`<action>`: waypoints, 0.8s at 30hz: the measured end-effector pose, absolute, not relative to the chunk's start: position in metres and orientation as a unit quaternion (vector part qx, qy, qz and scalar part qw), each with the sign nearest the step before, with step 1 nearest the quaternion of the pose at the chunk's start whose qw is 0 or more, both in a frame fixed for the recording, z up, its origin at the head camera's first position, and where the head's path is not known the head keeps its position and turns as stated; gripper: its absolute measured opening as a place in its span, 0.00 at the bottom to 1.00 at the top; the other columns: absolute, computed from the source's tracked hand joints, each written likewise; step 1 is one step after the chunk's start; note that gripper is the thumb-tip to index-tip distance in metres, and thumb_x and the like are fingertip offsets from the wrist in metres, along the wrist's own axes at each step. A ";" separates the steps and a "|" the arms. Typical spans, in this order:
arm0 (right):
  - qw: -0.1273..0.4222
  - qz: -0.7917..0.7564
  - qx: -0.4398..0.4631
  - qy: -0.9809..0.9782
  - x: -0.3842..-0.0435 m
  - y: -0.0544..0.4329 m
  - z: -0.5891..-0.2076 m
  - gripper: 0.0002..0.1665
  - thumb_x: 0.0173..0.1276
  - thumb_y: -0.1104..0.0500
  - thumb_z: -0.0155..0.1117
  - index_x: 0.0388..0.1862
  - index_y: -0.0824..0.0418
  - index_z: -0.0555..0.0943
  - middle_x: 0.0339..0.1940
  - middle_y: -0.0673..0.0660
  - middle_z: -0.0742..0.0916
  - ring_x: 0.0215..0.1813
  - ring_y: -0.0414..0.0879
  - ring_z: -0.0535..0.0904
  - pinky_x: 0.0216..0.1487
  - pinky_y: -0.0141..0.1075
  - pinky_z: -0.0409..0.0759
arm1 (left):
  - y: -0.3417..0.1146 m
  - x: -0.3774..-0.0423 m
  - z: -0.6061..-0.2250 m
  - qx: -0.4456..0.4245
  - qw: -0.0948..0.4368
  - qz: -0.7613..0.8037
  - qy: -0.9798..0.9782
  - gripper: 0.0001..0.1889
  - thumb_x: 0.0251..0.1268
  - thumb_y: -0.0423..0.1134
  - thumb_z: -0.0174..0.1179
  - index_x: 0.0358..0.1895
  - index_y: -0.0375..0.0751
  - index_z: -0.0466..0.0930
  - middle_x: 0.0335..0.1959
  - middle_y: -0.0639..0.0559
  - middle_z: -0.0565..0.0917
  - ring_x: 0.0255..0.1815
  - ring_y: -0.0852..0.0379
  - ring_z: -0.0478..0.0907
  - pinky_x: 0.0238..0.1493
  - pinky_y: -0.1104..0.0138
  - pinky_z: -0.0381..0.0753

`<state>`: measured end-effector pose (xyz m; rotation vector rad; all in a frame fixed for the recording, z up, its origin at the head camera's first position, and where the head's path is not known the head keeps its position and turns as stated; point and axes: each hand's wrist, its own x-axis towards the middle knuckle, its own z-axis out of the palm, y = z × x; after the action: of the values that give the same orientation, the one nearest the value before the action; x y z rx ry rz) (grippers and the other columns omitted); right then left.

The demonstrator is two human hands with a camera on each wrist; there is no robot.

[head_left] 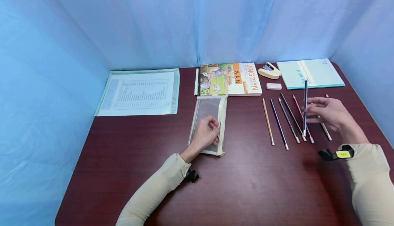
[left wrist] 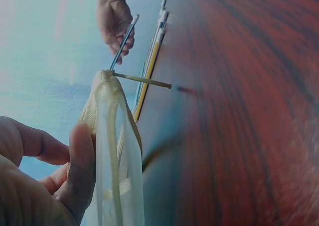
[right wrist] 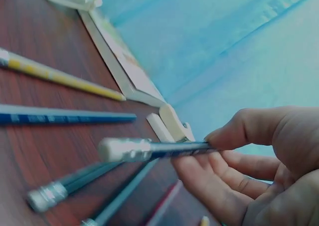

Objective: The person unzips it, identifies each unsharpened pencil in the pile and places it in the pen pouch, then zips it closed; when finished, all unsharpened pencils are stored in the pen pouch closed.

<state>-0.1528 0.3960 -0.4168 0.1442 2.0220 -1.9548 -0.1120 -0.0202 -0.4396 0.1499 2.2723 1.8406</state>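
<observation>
My left hand pinches the zipped edge of a clear mesh pencil case with cream trim, as the left wrist view also shows. The case lies flat in the head view; whether anything is inside I cannot tell. Over on the right, my right hand holds a dark blue pencil between thumb and fingers, raised above the table. Its white eraser end points toward the right wrist camera. Beneath and beside that hand lie several pencils, among them a yellow pencil, another dark blue pencil and a red pencil.
Along the back are a picture-covered book, a white pen, a cream stapler, a white eraser and a pale blue notebook. A document pouch lies at left. Blue curtains enclose the table.
</observation>
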 end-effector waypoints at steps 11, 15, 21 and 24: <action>0.201 -0.784 0.009 0.587 -0.152 0.367 -0.434 0.22 0.74 0.75 0.46 0.46 0.55 0.84 0.38 0.53 0.91 0.40 0.44 0.90 0.35 0.37 0.93 | -0.020 -0.112 -0.441 0.051 0.105 0.623 0.774 0.06 0.56 0.21 0.50 0.36 0.25 0.75 0.20 0.47 0.77 0.08 0.63 0.74 0.12 0.58 0.86; 0.232 -0.781 -0.003 0.579 -0.153 0.344 -0.437 0.22 0.75 0.74 0.45 0.48 0.55 0.83 0.39 0.53 0.90 0.42 0.44 0.90 0.38 0.36 0.93 | -0.021 -0.112 -0.440 0.051 0.108 0.624 0.772 0.06 0.57 0.22 0.50 0.36 0.25 0.75 0.20 0.49 0.76 0.08 0.63 0.74 0.12 0.58 0.86; 0.274 -0.771 -0.020 0.575 -0.151 0.305 -0.443 0.21 0.75 0.73 0.45 0.51 0.55 0.82 0.40 0.52 0.89 0.43 0.43 0.90 0.41 0.37 0.93 | -0.021 -0.112 -0.440 0.050 0.109 0.623 0.773 0.06 0.57 0.22 0.50 0.36 0.26 0.75 0.21 0.50 0.76 0.08 0.63 0.74 0.12 0.59 0.86; 0.290 -0.765 -0.020 0.575 -0.151 0.284 -0.445 0.19 0.74 0.73 0.47 0.53 0.57 0.80 0.41 0.53 0.89 0.43 0.43 0.89 0.43 0.39 0.93 | -0.020 -0.112 -0.439 0.047 0.109 0.622 0.774 0.06 0.57 0.22 0.50 0.36 0.26 0.75 0.21 0.50 0.76 0.08 0.63 0.75 0.12 0.59 0.86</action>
<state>-0.1512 0.2840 -0.4448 -0.0532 1.5348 -2.0403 -0.1123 -0.0205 -0.4395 0.1379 2.2743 1.8301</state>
